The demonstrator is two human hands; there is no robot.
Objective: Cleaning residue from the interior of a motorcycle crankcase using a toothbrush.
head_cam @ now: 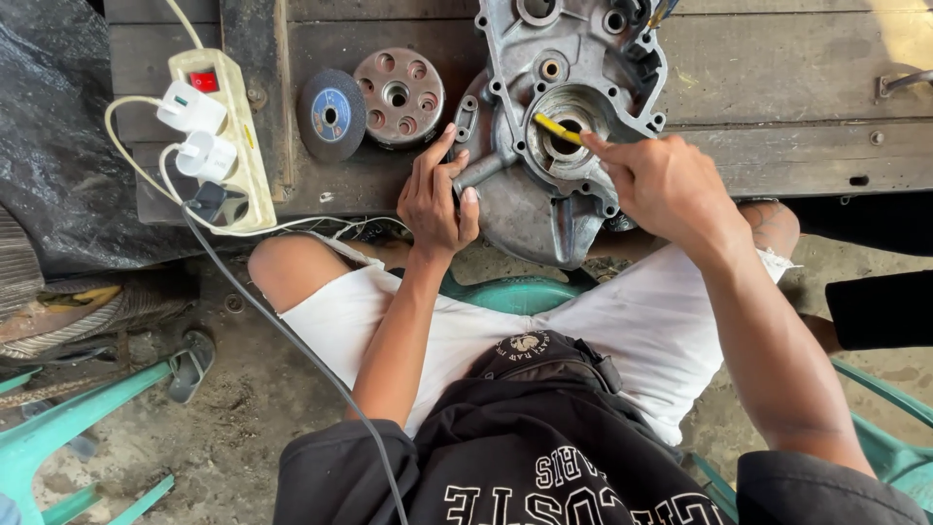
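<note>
Fingers of right hand (671, 185) pinch yellow tool (557, 128), tip hidden; left hand (437, 199) grips engine casing (554, 146).

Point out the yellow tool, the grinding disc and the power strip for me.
Yellow tool (556, 127), head view, on its yellow shaft.
Grinding disc (331, 115), head view, on its blue centre label.
Power strip (243, 136), head view, on its cream casing.

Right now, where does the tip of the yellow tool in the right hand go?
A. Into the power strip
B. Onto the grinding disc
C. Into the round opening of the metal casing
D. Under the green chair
C: the right hand holds the yellow tool with its tip inside the round opening of the casing, while the left hand grips the casing's edge.
</note>
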